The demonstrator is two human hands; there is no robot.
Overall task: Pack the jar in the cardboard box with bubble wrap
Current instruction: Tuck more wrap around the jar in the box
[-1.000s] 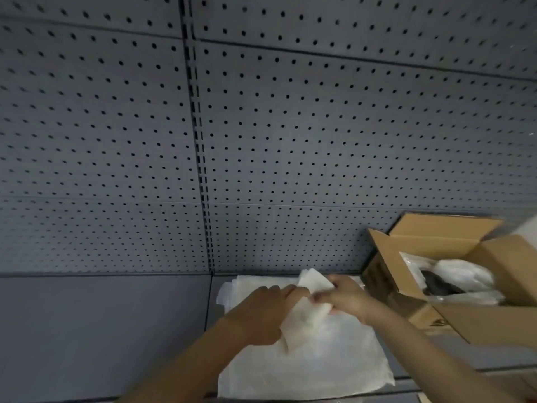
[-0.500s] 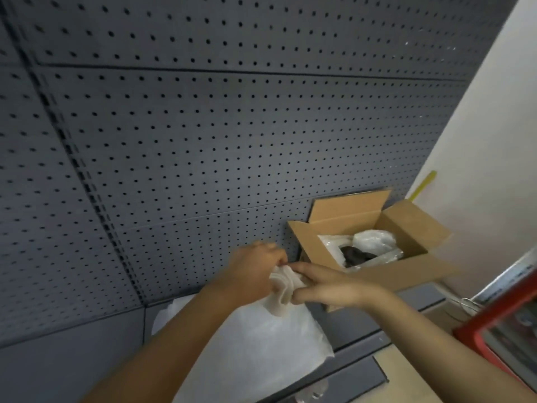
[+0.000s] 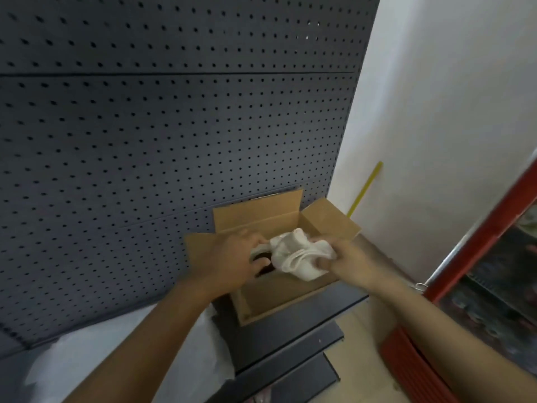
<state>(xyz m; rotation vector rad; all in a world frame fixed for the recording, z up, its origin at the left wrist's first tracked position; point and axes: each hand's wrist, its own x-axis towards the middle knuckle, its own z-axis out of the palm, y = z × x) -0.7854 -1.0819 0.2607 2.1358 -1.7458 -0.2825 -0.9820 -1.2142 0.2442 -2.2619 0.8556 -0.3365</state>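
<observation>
Since the earlier frame both hands carried the crumpled wrap wad (image 3: 299,255) off the sheet stack (image 3: 122,353) at lower left, now over the open cardboard box (image 3: 290,295) at frame center. Left hand (image 3: 232,260) and right hand (image 3: 345,261) both clenched on the wad. Jar (image 3: 263,267) – dark bit visible inside box under wad, mostly hidden. Box sits against pegboard (image 3: 174,126).
</observation>
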